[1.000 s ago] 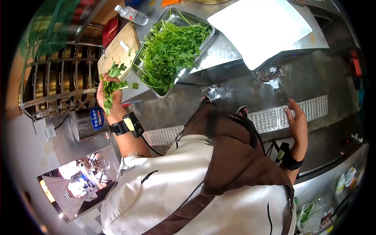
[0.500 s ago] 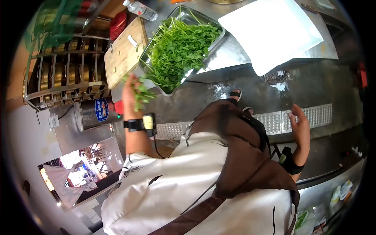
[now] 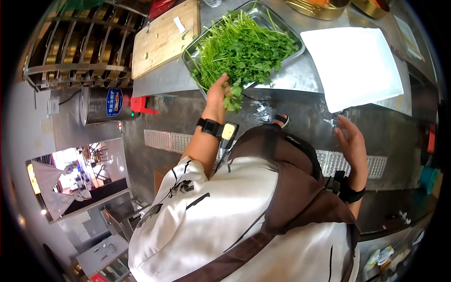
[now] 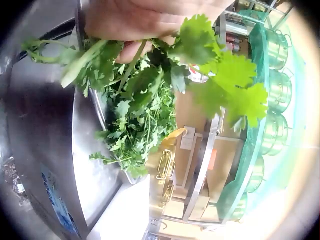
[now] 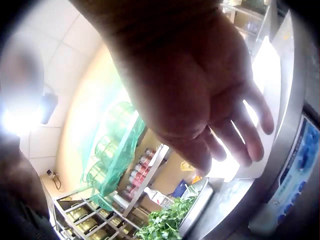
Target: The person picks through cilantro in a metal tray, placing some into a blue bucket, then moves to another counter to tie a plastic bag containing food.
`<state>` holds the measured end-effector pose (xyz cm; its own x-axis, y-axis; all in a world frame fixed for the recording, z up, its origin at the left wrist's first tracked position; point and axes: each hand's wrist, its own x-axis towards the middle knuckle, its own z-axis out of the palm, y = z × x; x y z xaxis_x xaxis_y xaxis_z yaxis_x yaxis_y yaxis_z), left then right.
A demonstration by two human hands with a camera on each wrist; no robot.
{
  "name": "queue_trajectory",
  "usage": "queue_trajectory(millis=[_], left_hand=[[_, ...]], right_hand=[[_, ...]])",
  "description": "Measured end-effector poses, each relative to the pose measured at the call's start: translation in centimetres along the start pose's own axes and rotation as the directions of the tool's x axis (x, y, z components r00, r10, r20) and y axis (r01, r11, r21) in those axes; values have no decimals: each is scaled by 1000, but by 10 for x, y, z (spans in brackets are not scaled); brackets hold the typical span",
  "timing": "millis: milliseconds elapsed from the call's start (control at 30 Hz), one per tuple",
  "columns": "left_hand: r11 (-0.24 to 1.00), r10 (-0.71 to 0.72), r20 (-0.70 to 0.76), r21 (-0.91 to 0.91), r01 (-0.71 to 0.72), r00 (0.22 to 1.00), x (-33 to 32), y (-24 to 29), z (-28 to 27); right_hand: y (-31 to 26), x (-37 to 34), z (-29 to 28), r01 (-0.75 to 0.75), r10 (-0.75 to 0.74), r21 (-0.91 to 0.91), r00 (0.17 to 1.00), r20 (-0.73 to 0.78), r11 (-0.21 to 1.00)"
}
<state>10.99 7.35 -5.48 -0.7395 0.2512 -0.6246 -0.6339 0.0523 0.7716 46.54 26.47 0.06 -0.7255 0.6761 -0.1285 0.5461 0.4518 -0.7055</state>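
Note:
My left hand holds a small bunch of leafy green herbs at the near edge of a metal tray heaped with the same herbs. In the left wrist view the fingers of the left hand curl round the stems, and leaves hang out on both sides. My right hand hovers with nothing in it, near the low corner of a white square container. Its fingers look relaxed and slightly bent in the right wrist view.
A wooden cutting board with a white scrap lies left of the tray. Brass pots stand at the counter's far side. A rack of pots is at the left, above a steel drum. A red stool stands below the counter.
My left hand has moved right with its herbs, from beside the cutting board to the tray's near edge. The right hand remains empty. The head view has shifted.

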Motion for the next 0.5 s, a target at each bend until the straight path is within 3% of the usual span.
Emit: queue_trajectory(millis=[100,167,233,300,433,500], left_hand=[[997,44,-84,65,-39,995,4,0,7],[1000,-1,35,-9,1,999,14,-5,-1],[999,-11,-7,-51,11,1000,9,-1,-8],[997,-36,156,-55,45,987,14,-1,-33],[1000,-1,13,0,1,1000,-10,7,-51],[1000,-4,10,-1,4,1000,-13,7,-59]], right_hand=[[-4,6,3,25,-24,-9,999,25,1000],[-4,7,6,18,-17,-10,999,51,1000],[1,7,7,12,-10,-32,997,73,999],[8,5,10,5,-4,-12,997,76,1000],[16,4,16,-11,11,-1,995,100,1000],[22,4,24,0,-4,28,994,112,1000]])
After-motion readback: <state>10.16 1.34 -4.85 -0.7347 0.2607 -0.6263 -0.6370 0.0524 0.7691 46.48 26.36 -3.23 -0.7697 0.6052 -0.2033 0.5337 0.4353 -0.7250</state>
